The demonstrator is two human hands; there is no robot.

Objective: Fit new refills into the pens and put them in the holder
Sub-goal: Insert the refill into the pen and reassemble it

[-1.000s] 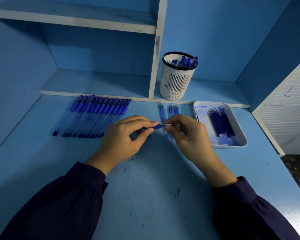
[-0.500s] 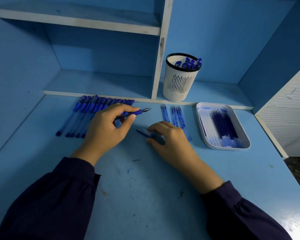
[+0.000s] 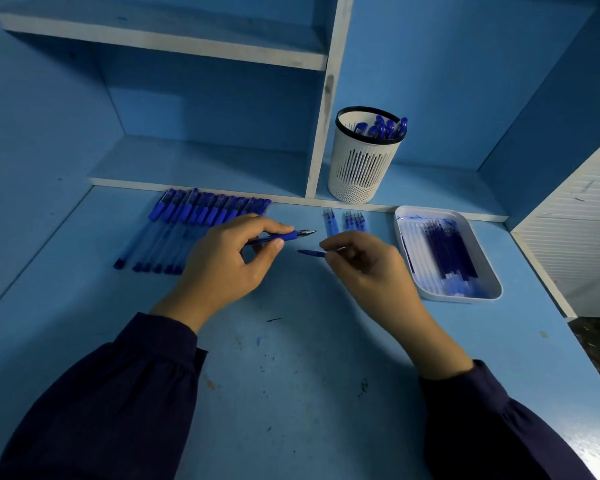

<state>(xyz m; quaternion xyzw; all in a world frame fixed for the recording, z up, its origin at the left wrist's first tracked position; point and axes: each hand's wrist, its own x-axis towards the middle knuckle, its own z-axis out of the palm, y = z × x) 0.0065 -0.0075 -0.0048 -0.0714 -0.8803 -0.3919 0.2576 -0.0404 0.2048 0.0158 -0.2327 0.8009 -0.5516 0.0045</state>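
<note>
One blue plastic pen [image 3: 284,236] clamped in left hand [image 3: 222,268] fingers; one slim blue plastic piece [image 3: 309,252] pinched between right hand [image 3: 364,268] fingertips; one white slotted holder [image 3: 361,168] behind.

Left hand [image 3: 222,265] hides pen [image 3: 288,235] rear; right hand [image 3: 364,268], blue piece [image 3: 310,252] end.

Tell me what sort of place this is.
Probably a small desk workstation set up for pen refilling: a blue desk with shelves above, a row of pens laid out, a white tray of refills and a slotted pen holder.
</note>
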